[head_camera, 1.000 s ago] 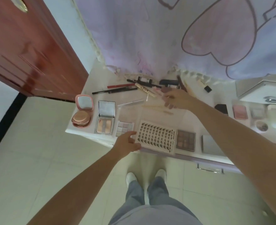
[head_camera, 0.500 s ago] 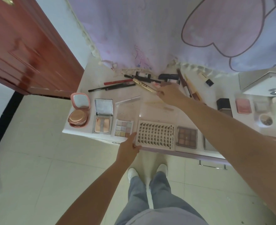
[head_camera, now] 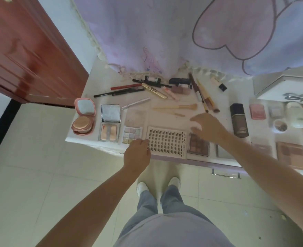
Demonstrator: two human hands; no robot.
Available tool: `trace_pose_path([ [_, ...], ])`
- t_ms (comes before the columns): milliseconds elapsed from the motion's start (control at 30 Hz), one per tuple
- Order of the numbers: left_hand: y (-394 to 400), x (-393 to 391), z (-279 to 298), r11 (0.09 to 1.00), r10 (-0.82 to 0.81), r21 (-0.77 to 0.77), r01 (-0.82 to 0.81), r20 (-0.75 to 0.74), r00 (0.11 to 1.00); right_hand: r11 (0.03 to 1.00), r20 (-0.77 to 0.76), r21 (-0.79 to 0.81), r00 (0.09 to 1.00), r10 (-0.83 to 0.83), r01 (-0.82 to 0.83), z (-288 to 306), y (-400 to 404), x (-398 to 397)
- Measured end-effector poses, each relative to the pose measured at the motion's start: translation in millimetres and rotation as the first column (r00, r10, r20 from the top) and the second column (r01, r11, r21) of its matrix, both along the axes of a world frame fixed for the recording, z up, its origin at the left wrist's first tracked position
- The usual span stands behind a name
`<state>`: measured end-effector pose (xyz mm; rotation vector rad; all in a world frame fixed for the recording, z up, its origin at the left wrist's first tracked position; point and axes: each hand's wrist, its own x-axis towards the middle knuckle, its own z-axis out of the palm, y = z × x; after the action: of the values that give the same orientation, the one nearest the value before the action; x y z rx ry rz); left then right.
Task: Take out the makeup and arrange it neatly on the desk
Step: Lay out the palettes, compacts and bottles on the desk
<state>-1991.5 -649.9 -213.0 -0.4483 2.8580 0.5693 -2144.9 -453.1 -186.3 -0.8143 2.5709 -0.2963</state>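
Your right hand (head_camera: pixel 208 130) covers a corner of the brown eyeshadow palette (head_camera: pixel 199 147). The table (head_camera: pixel 100 97) runs off the right edge, where items blur.

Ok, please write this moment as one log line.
left hand: on lash tray corner | right hand: open, empty, above desk

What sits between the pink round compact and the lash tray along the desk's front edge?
In the head view: the open mirrored powder palette, then the small pastel eyeshadow palette.
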Motion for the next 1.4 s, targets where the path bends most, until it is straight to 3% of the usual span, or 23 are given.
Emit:
trace_pose_path([
  [133, 18, -13, -6, 0.961, -0.267, -0.064, 0.268, 0.018, 0.963, 0.967, -0.017, 0.244, 0.997, 0.08, -0.073, -17, 24, 39],
  [267, 28, -13, -26, 0.931, -0.324, -0.106, 0.348, 0.192, 0.926, 0.965, 0.026, 0.263, 1.0, 0.0, -0.007, -37, 27, 52],
  [367, 26, -13, -34, 0.936, -0.295, -0.131, 0.326, 0.212, 0.932, 0.981, 0.015, 0.188, 0.999, -0.043, 0.039, -41, 29, 51],
  [467, 27, -14, -33, 0.933, -0.302, -0.179, 0.313, 0.087, 0.949, 0.993, 0.039, 0.064, 0.994, -0.098, 0.095, -39, 36, 54],
  [700, 28, -16, -29, 0.937, -0.309, -0.117, 0.329, 0.16, 0.938, 0.91, 0.175, -0.293, 0.952, -0.252, 0.295, 1, 39, 55],
  [767, 28, -26, -11, 0.94, -0.338, -0.024, 0.342, 0.091, 0.937, 0.889, 0.219, -0.337, 0.944, -0.246, 0.31, 19, 36, 50],
  [833, 26, -40, 16, 0.929, -0.325, 0.176, 0.327, -0.037, 0.945, 0.878, 0.264, -0.369, 0.94, -0.216, 0.305, 40, 31, 42],
  [900, 22, -52, 49, 0.845, -0.224, 0.468, 0.258, -0.129, 0.966, 0.88, 0.263, -0.398, 0.951, -0.161, 0.259, 64, 24, 35],
  [1000, 13, -65, 90, 0.521, -0.055, 0.848, 0.098, -0.081, 0.995, 0.917, 0.163, -0.381, 0.985, -0.056, 0.115, 94, 11, 26],
  [1067, 9, -69, 105, 0.331, 0.036, 0.944, 0.016, -0.03, 0.999, 0.923, 0.086, -0.384, 0.996, 0.005, 0.028, 109, 2, 24],
  [1167, 1, -72, 121, 0.232, 0.143, 0.973, -0.022, -0.012, 0.99, 0.917, 0.04, -0.393, 0.995, 0.095, -0.072, 126, -7, 21],
  [1267, -11, -76, 132, 0.122, 0.237, 0.99, -0.068, 0.038, 0.971, 0.894, 0.132, -0.444, 0.982, 0.133, -0.061, 139, -6, 16],
  [1400, -21, -80, 145, 0.13, 0.279, 0.989, -0.066, 0.027, 0.96, 0.846, 0.024, -0.533, 0.999, 0.032, -0.014, 149, -11, 15],
])
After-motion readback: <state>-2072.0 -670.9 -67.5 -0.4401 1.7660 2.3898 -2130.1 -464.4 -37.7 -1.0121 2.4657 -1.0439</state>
